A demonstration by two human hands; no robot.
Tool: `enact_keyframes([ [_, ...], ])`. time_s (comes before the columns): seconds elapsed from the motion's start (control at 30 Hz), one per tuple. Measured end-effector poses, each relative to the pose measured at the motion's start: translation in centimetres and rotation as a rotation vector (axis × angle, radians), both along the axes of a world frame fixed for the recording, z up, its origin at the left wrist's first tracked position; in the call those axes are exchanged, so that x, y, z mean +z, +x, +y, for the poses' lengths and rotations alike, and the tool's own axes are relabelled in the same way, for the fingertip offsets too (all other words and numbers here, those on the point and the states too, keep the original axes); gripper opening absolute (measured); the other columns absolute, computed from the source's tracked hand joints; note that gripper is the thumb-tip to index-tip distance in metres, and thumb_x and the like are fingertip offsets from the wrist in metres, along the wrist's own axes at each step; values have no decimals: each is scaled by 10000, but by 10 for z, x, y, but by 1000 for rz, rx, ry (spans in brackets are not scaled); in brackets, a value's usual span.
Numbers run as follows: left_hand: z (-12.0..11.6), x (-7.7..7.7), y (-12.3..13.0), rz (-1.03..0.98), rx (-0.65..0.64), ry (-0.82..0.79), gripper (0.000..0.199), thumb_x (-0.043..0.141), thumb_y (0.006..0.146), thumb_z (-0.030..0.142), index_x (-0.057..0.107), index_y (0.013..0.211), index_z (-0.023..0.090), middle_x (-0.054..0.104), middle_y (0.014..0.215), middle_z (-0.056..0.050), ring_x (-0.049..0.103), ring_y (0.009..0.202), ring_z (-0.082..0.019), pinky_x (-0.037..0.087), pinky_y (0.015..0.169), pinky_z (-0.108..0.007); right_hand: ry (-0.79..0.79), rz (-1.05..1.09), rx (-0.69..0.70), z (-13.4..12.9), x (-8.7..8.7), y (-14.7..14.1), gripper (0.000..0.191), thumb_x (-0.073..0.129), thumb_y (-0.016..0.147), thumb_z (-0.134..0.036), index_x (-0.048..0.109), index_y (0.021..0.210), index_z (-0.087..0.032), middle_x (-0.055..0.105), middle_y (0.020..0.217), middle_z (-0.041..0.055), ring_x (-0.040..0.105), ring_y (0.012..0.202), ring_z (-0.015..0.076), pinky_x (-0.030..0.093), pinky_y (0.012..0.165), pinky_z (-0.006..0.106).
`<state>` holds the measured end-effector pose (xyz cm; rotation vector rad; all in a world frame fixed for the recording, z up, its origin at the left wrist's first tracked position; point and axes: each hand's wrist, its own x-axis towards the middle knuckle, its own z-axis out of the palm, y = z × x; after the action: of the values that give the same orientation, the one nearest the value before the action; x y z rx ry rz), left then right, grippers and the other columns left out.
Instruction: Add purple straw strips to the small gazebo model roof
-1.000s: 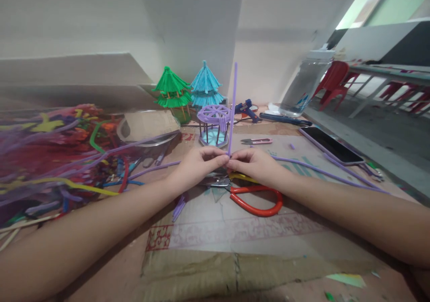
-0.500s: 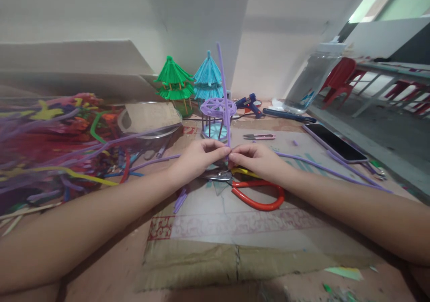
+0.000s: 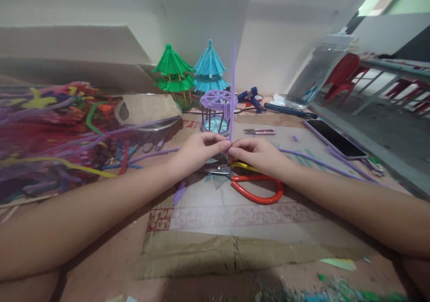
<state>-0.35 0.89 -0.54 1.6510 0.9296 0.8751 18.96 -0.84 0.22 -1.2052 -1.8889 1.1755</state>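
In front of the purple frame (image 3: 214, 106), the left hand (image 3: 204, 152) pinches an upright purple stem (image 3: 233, 96); the right hand's (image 3: 253, 152) fingertips narrow at its base, their hold unclear. A loosened pinch could topple it onto the frame.

Over the middle of the desk (image 3: 97, 266), left hand (image 3: 203, 152) and right hand (image 3: 253, 153) meet at an upright stem (image 3: 233, 91), scissors (image 3: 231, 176) on their near side. Beyond stands a pillared frame (image 3: 215, 106), a roofed model (image 3: 210, 71) behind it, a second model (image 3: 172, 66) farther left. Left: a craft heap (image 3: 50, 127). Right: snips (image 3: 260, 131), then a phone (image 3: 336, 139); far right, a bottle (image 3: 316, 75).
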Motion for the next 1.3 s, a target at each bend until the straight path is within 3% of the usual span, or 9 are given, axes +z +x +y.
enact_keyframes([
  [0.43, -1, 1, 0, 0, 36, 14, 292, 682, 787, 440, 689, 822, 150, 680, 783, -12, 593, 728, -135, 450, 704, -253, 15, 101, -43, 2, -2, 1, 244, 641, 802, -411, 691, 807, -172, 701, 750, 11, 635, 703, 138, 506, 692, 273],
  [0.57, -2, 2, 1, 29, 47, 122, 245, 671, 803, 391, 705, 804, 149, 673, 828, -30, 608, 802, -157, 458, 747, -269, -53, 113, -49, 4, -3, 1, 214, 687, 755, -362, 727, 849, -175, 716, 768, 6, 638, 692, 135, 504, 682, 273],
  [0.7, -3, 1, 1, 18, 17, 228, 213, 675, 812, 357, 716, 794, 150, 650, 832, -25, 605, 827, -153, 452, 768, -264, -115, 126, -40, 4, -2, 2, 182, 735, 706, -346, 721, 768, -176, 699, 711, -10, 614, 639, 123, 480, 628, 255],
  [0.97, -3, 0, 0, 29, -10, 229, 266, 632, 859, 388, 743, 958, 167, 705, 1000, -50, 631, 964, -182, 463, 888, -298, -134, 171, -95, 0, 3, -1, 227, 798, 637, -352, 690, 691, -160, 659, 644, -20, 575, 588, 108, 452, 583, 234],
  [1.17, -7, 1, 2, 48, 33, 304, 175, 667, 823, 320, 733, 841, 159, 682, 894, -45, 630, 877, -174, 474, 816, -295, -95, 97, -90, 1, -2, 0, 205, 739, 692, -355, 677, 672, -161, 651, 627, -15, 571, 572, 113, 437, 550, 230],
  [1.3, -7, 3, 2, 48, 19, 283, 151, 666, 814, 303, 709, 768, 165, 672, 839, -27, 627, 841, -163, 471, 792, -279, -20, 21, -38, 2, -3, 0, 203, 680, 749, -369, 684, 768, -167, 676, 698, -5, 605, 626, 134, 472, 606, 256],
])
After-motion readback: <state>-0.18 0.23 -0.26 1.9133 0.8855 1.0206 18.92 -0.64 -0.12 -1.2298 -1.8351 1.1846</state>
